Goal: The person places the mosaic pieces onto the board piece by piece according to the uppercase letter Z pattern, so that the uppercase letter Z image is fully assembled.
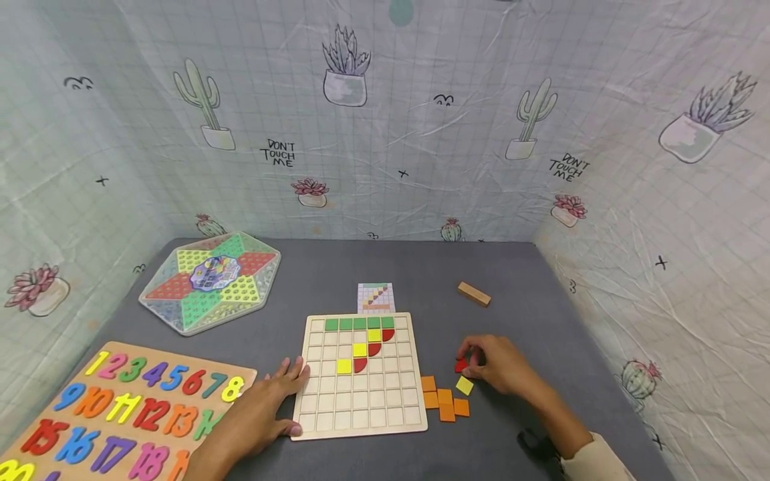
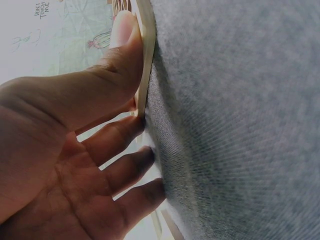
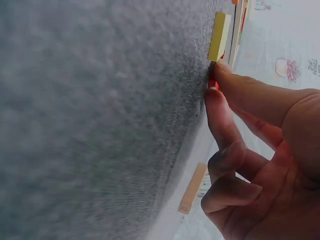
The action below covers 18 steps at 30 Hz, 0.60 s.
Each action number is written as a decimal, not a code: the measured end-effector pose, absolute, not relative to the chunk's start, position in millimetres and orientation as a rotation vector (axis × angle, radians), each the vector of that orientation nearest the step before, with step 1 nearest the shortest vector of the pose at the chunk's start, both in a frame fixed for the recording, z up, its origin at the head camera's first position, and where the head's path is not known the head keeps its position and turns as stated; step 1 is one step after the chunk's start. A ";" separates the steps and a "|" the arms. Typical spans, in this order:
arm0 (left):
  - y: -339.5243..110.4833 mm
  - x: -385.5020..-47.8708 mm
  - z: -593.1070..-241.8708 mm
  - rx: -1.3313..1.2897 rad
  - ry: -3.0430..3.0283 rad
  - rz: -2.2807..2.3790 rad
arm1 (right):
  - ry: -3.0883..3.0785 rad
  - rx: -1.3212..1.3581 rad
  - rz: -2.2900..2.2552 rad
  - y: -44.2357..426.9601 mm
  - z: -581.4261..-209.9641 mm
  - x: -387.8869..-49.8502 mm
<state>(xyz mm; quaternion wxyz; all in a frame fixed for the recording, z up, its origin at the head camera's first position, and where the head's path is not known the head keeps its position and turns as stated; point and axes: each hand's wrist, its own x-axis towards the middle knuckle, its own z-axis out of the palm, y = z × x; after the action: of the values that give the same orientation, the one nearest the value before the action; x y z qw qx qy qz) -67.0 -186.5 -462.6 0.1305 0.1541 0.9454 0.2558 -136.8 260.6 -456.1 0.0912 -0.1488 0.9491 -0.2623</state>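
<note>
A square wooden grid board point(image 1: 339, 404) lies flat on the table. A row of green squares point(image 1: 360, 323) runs near its top, with yellow squares point(image 1: 344, 366) and red quarter-circle tiles point(image 1: 360, 365) stepping diagonally below. My left hand point(image 1: 265, 407) rests at the board's left edge, fingers spread, its thumb point(image 2: 124, 32) lying on the rim. To the right of the board, my right hand point(image 1: 499, 364) pinches a red tile point(image 1: 460, 365) between thumb and fingertips at the table surface; fingers partly cover it. A loose yellow square point(image 1: 464, 385) lies just beside those fingers.
Several orange tiles point(image 1: 445, 405) lie against the board's right side. A pattern card point(image 1: 375, 298) touches its top edge. Behind the right hand is a small wooden block point(image 1: 474, 294). A number board point(image 1: 144, 394) and a star-patterned game board point(image 1: 210, 282) occupy the left.
</note>
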 end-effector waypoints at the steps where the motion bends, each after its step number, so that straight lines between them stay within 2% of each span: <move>1: -186.5 -66.7 -462.5 0.449 2.745 0.743 | 2.837 -0.434 -0.759 259.6 -456.3 -137.4; 10: -185.2 -66.3 -461.3 0.444 2.741 0.730 | 2.886 -0.376 -0.693 252.7 -453.6 -141.2; 18: -185.2 -66.4 -462.1 0.434 2.752 0.721 | 2.825 -0.499 -0.737 253.2 -451.5 -137.9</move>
<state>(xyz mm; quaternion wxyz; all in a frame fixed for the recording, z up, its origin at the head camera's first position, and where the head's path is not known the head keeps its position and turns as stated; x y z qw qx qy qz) -66.4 -185.2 -462.1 0.1317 0.1494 0.9479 0.2485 -137.9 253.2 -451.5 0.0897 -0.1679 0.9499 -0.2478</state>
